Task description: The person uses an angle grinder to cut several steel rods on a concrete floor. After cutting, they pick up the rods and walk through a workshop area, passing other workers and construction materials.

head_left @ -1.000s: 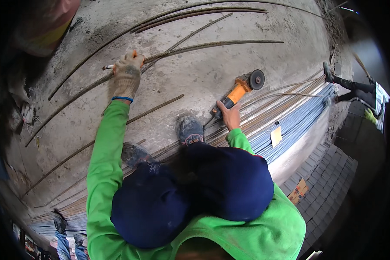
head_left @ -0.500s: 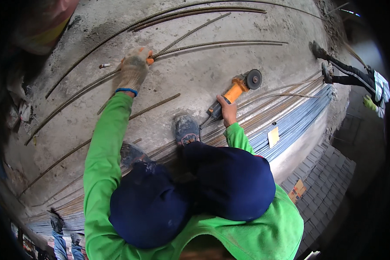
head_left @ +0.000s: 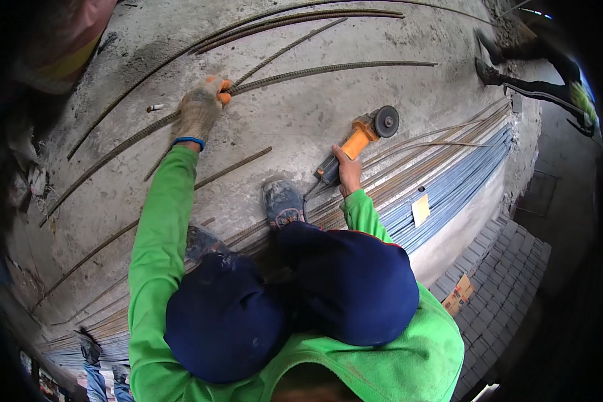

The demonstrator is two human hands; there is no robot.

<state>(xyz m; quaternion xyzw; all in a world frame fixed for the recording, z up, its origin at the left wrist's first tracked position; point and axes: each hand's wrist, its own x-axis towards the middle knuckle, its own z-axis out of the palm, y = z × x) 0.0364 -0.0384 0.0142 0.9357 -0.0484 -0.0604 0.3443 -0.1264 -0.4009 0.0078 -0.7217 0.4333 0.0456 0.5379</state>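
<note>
My left hand [head_left: 203,109], in a pale work glove with orange fingertips, is closed around ribbed steel rebar [head_left: 328,68] where two bars cross on the concrete. One bar is long and curved; the shorter rebar [head_left: 295,45] runs at a slant under the same grip. To the right, my bare right hand [head_left: 348,169] is wrapped round the body of a yellow and black angle grinder [head_left: 357,141]. Its dark disc [head_left: 386,121] points away from me, up and to the right. A cord trails from the grinder's rear past my right shoe [head_left: 285,201].
More rebar [head_left: 301,17] lies at the far side, and a cut bar [head_left: 234,169] lies nearer my feet. A bundle of long rods [head_left: 442,194] runs across, with a cardboard piece [head_left: 421,210] on it. Another person's legs [head_left: 536,90] are at the far right; a person stands lower left.
The view shifts slightly, and the floor items sit a little further left. The person at far right has moved. Both my hands keep their holds on the rebar and grinder.
</note>
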